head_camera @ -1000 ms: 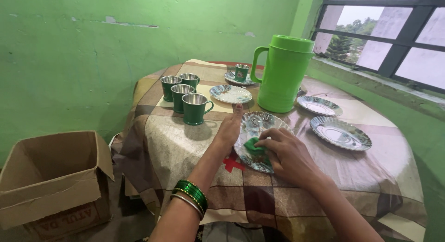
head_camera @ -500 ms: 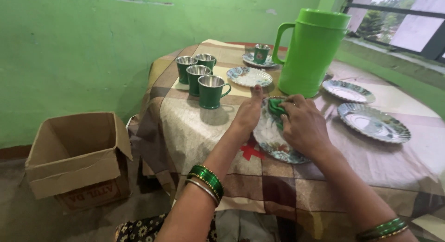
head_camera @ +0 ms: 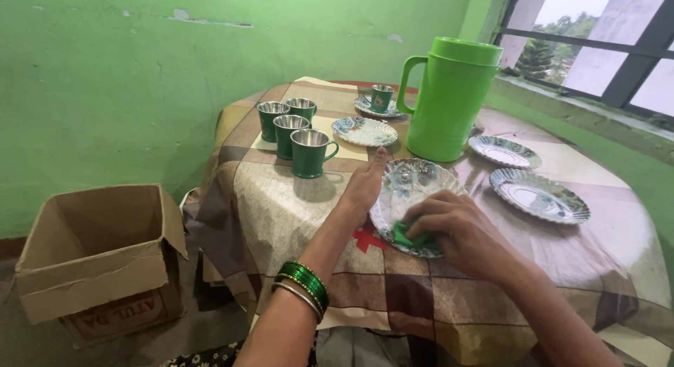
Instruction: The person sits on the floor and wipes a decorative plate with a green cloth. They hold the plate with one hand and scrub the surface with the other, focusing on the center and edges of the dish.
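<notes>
Green cloth (head_camera: 402, 234) is pinched in the right hand (head_camera: 456, 230), wiping one plate (head_camera: 411, 188); the left hand (head_camera: 363, 188) steadies it, fingers together. Other plates wait.

Beside the bright green jug (head_camera: 450, 100), the scalloped plate (head_camera: 411, 184) carries a blue-grey floral print, and a green cloth (head_camera: 406, 235) lies on it. Left of the jug, the cups (head_camera: 293, 132) are dark green outside and steel inside. The tablecloth (head_camera: 295, 205) under the jug is checked brown and cream.
</notes>
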